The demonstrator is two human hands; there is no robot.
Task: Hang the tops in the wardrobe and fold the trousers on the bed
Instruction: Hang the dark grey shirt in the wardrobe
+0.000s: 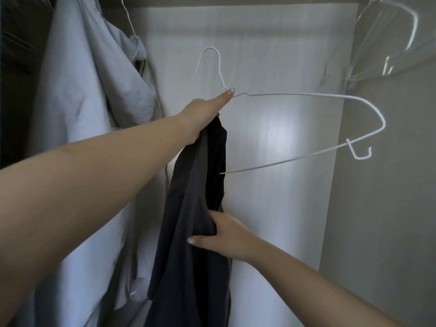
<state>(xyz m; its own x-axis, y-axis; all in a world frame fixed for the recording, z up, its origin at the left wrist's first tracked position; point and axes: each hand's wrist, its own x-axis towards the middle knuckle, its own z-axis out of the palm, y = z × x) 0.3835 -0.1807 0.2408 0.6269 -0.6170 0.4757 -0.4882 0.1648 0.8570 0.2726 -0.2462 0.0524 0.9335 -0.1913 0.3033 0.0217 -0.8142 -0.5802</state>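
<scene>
A dark grey top (188,232) hangs in the middle of the view, inside the open wardrobe. My left hand (205,116) grips its upper end together with the neck of a white wire hanger (306,96), thumb stretched along the wire. The hanger's left side runs into the dark cloth; its right side sticks out bare to the right. Lower down, my right hand (224,237) holds a fold of the top, fingers curled into the fabric and thumb pointing left.
A light blue-grey garment (82,114) hangs on a wire hanger at the left. Several spare white hangers (389,43) hang at the upper right. The pale back panel (271,185) and grey right wall (389,185) of the wardrobe close the space.
</scene>
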